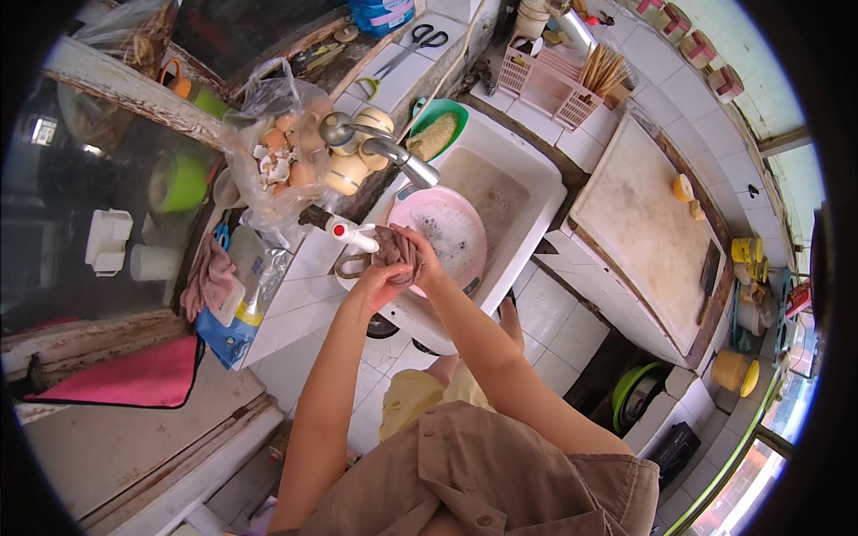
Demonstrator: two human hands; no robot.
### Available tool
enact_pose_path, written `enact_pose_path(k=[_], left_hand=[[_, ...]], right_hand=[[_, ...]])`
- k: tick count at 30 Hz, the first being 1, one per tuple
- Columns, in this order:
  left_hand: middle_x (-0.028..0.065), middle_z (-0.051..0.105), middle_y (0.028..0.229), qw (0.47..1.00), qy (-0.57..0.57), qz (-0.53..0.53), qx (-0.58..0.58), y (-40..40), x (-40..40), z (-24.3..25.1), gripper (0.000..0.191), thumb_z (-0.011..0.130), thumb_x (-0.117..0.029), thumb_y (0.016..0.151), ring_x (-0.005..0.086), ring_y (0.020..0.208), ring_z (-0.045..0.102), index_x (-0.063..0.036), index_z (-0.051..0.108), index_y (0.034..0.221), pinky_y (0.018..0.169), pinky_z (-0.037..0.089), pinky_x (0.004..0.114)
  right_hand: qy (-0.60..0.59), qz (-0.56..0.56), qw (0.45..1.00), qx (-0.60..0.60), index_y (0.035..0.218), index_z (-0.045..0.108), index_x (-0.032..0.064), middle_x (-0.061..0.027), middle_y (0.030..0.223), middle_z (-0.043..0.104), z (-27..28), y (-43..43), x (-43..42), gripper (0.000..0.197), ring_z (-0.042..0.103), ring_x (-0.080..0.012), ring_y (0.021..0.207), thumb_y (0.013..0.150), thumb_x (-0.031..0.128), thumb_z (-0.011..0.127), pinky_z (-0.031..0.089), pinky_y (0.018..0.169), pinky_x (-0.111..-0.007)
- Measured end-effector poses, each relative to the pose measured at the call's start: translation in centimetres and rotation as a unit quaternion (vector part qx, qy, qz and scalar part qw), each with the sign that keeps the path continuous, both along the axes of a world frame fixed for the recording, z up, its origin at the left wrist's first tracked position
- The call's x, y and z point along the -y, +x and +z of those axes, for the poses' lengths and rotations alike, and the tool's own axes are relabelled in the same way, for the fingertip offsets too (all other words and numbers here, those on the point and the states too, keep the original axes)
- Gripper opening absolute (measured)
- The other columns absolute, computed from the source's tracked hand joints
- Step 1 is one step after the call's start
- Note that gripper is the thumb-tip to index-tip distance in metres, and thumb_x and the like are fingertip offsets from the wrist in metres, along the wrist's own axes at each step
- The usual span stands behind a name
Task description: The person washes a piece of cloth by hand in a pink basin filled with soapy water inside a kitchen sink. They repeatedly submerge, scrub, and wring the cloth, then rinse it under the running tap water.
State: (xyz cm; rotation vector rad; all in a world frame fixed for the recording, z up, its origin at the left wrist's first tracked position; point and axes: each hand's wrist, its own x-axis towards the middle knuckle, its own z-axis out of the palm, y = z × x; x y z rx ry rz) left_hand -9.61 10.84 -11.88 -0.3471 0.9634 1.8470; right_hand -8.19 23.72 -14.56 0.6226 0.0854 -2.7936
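Both hands grip a bunched brown cloth beside the white plastic tap with a red dot. My left hand closes on the cloth's lower side, and my right hand wraps its right side. Just right of them, a pink basin holds foamy water inside the white sink. A chrome faucet reaches over the basin's upper edge. In the sink's upper corner sits a green strainer basket with a beige sponge-like piece in it. Whether water runs from the white tap cannot be told.
A plastic bag of eggshells stands left of the faucet. Scissors lie on the tiled ledge. Beyond the sink are a pink rack with chopsticks and a large board bearing a knife. A pink cloth hangs at left.
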Motion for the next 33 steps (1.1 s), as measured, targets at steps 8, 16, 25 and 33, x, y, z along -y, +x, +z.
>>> enact_pose_path(k=[8, 16, 25, 33], left_hand=[[0.0131, 0.063, 0.095, 0.751, -0.343, -0.187, -0.532, -0.7, -0.5, -5.1, 0.043, 0.069, -0.004, 0.067, 0.0250, 0.091, 0.061, 0.0014, 0.055, 0.108, 0.078, 0.048, 0.036], [0.0154, 0.061, 0.076, 0.918, -0.287, -0.126, -0.242, -1.3, -1.2, -2.4, 0.021, 0.063, -0.014, 0.072, 0.0257, 0.070, 0.060, 0.0016, 0.057, 0.085, 0.056, 0.048, 0.033], [0.0071, 0.050, 0.075, 0.872, 0.272, 0.107, 0.393, -0.3, -2.5, -0.7, 0.028, 0.059, -0.023, 0.083, 0.0073, 0.049, 0.046, 0.0010, 0.052, 0.093, 0.037, 0.035, 0.015], [-0.0040, 0.042, 0.059, 0.988, -0.068, -0.068, 0.124, -0.6, -2.1, -0.2, 0.014, 0.059, -0.023, 0.087, 0.0036, 0.038, 0.029, -0.0102, 0.054, 0.085, 0.034, 0.018, 0.018]], right_hand=[[0.639, 0.058, 0.765, 0.051, 0.090, 0.055, 0.0012, -0.0113, 0.082, 0.059, -4.1, -2.4, 0.5, 0.033, 0.058, -0.0246, 0.073, 0.083, 0.031, 0.068, 0.049, 0.065, -0.037], [0.372, 0.087, 0.922, 0.072, 0.114, 0.053, 0.0057, -0.0123, 0.103, 0.062, -4.2, -3.2, -2.0, 0.043, 0.061, -0.0229, 0.091, 0.089, 0.040, 0.055, 0.047, 0.085, -0.034], [-0.038, -0.155, 0.987, 0.025, 0.116, 0.056, 0.0119, -0.0100, 0.106, 0.061, -0.7, -0.4, 1.2, 0.043, 0.061, -0.0211, 0.084, 0.092, 0.047, 0.052, 0.054, 0.075, -0.031], [0.315, 0.060, 0.947, 0.000, 0.088, 0.054, 0.0068, -0.0010, 0.075, 0.053, -2.3, -2.9, -2.1, 0.035, 0.053, -0.0101, 0.063, 0.081, 0.035, 0.073, 0.046, 0.055, -0.024]])
